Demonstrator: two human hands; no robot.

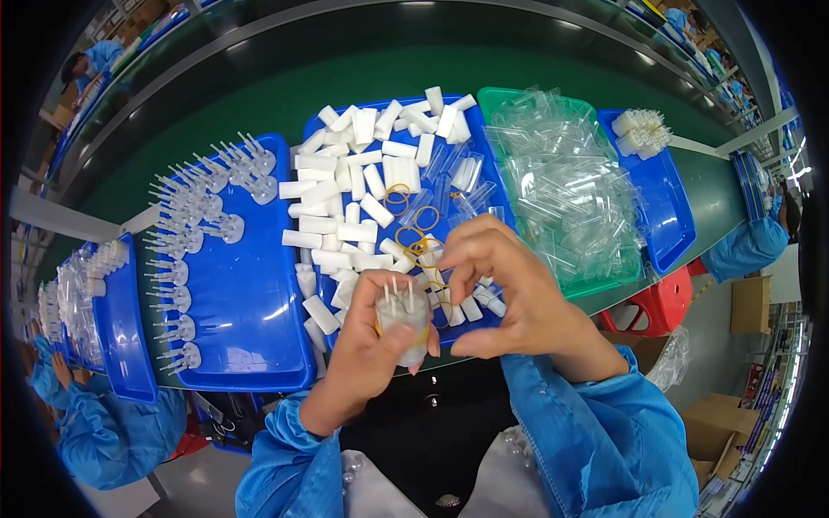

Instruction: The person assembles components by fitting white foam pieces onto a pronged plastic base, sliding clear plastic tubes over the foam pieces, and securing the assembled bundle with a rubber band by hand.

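Note:
Near the front edge of the middle tray, my left hand (371,332) is closed around a clear, round plastic piece with thin white prongs (404,312). A bit of yellow band shows around the piece, partly covered by my fingers. To its right, my right hand (509,289) is raised with bent fingers, thumb and forefinger apart, and nothing visible between them. Loose yellow rubber bands (426,217) lie just beyond my hands, among white foam-like cylinders (356,231) and a few clear plastic tubes (466,173) in the blue middle tray (321,110).
On the left, a blue tray (246,311) holds rows of clear pieces with white prongs (186,224). A green tray (494,97) piled with clear tubes (570,190) stands right, beside another blue tray (669,207) bearing a white bundle (641,132). Co-workers sit at both sides; a red stool (661,306) stands right.

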